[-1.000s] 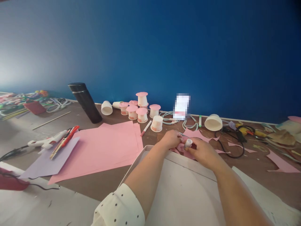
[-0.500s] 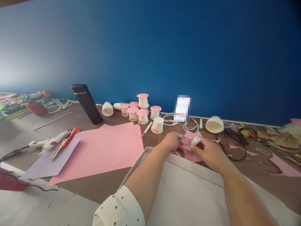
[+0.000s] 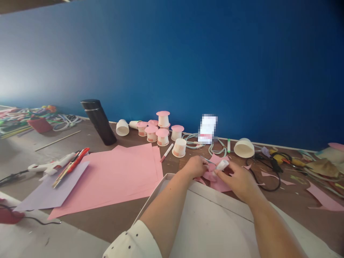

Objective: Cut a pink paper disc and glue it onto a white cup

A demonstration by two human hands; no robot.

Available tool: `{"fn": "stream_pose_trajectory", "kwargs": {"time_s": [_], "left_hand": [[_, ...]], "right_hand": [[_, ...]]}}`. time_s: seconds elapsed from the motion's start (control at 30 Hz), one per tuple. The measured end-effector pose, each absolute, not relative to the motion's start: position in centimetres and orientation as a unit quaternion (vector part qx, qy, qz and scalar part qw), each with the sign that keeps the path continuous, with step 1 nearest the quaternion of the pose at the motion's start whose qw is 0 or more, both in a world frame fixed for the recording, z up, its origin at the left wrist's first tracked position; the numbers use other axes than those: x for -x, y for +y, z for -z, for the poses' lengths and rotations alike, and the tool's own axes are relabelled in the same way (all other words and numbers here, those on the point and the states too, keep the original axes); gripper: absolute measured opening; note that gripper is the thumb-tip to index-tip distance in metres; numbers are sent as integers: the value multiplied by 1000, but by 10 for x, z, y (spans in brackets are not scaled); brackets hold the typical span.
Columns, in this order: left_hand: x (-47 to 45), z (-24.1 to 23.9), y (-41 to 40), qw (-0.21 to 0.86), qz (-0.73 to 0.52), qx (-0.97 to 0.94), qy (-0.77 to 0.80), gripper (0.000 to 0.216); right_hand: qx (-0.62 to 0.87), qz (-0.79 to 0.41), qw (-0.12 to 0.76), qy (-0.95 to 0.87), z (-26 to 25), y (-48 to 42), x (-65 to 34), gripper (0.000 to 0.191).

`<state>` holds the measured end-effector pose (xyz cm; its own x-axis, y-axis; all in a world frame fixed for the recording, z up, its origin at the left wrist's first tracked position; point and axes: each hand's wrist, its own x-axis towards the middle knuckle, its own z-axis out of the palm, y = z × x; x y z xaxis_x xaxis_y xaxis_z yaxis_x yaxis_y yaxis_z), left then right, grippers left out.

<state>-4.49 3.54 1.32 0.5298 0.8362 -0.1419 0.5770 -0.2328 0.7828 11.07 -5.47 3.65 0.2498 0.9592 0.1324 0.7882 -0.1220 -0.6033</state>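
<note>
My right hand (image 3: 239, 180) is closed around a short white tube that looks like a glue stick (image 3: 222, 165), tilted over the pink paper. My left hand (image 3: 194, 167) pinches a small pink paper piece (image 3: 209, 175) below the tube's lower end; its fingertips are partly hidden. A thin grey thing (image 3: 207, 160) sticks out by the left fingers, too small to name. More pink paper (image 3: 220, 185) lies under both hands. Beyond my left hand stands an upside-down paper cup (image 3: 179, 147) with an orange drawing, beside a white marker with a red end (image 3: 167, 153).
Cups with pink paper tops (image 3: 162, 137) stand along the blue wall, left of a blurred phone (image 3: 208, 129). A black flask (image 3: 99, 122), pink sheets (image 3: 120, 172), a red cutter (image 3: 71, 166) and a glue gun (image 3: 52, 165) lie leftward. Cables (image 3: 268, 161) and scraps (image 3: 324, 195) spread rightward.
The view has tilted slightly upward, so most things sit lower in it. The white tube has shifted a little over the pink paper. Both hands keep their hold.
</note>
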Motion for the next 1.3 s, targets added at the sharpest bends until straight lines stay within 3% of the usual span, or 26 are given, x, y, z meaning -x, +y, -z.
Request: {"fn": "stream_pose_trajectory", "kwargs": {"time_s": [0.13, 0.37, 0.63, 0.77, 1.0, 1.3], "left_hand": [[45, -13, 37, 382, -157, -795, 444, 14], [46, -17, 33, 445, -129, -756, 462, 17], [44, -19, 35, 370, -129, -804, 447, 16], [43, -14, 36, 363, -159, -805, 442, 12], [44, -14, 34, 427, -143, -767, 457, 12], [45, -14, 36, 417, -153, -777, 446, 23]], "right_hand": [[711, -175, 251, -633, -26, -51, -108, 25], [687, -180, 220, -669, -31, -53, -105, 14], [691, -180, 177, -678, -34, -56, -109, 18], [713, -183, 214, -642, -37, -56, -115, 25], [748, -120, 354, -548, -42, -56, -120, 37], [721, -114, 249, -636, -15, -43, -106, 23]]}}
